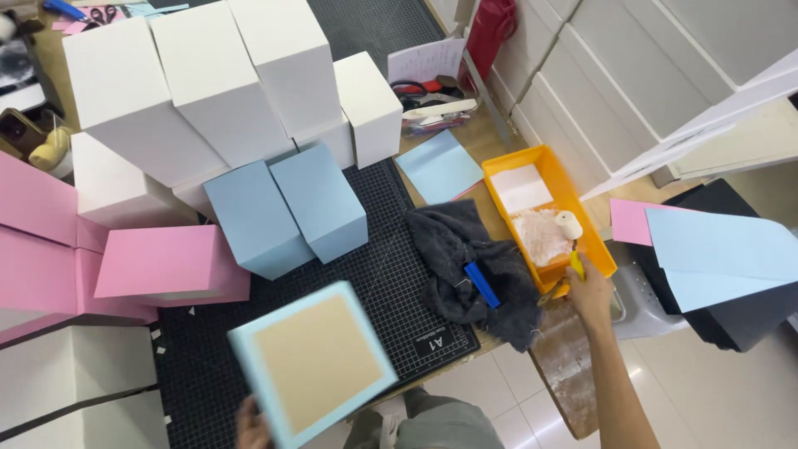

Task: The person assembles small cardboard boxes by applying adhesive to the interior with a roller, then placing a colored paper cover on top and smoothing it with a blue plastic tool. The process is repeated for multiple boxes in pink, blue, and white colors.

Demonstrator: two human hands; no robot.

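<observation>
Right hand point(592, 293) is clamped on the small roller point(570, 235) in the orange tray point(602, 249) at the desk's right edge. Left hand point(252, 424) grips the blue-edged box point(312, 360) at the cutting mat's point(391, 283) front edge.

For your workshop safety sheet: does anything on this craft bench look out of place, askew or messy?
Yes. The dark grey cloth lies crumpled, hanging over the cutting mat's edge, a blue tool on it. The orange tray sits askew at the bench edge, white glue smeared inside, where the right hand holds a small roller.
</observation>
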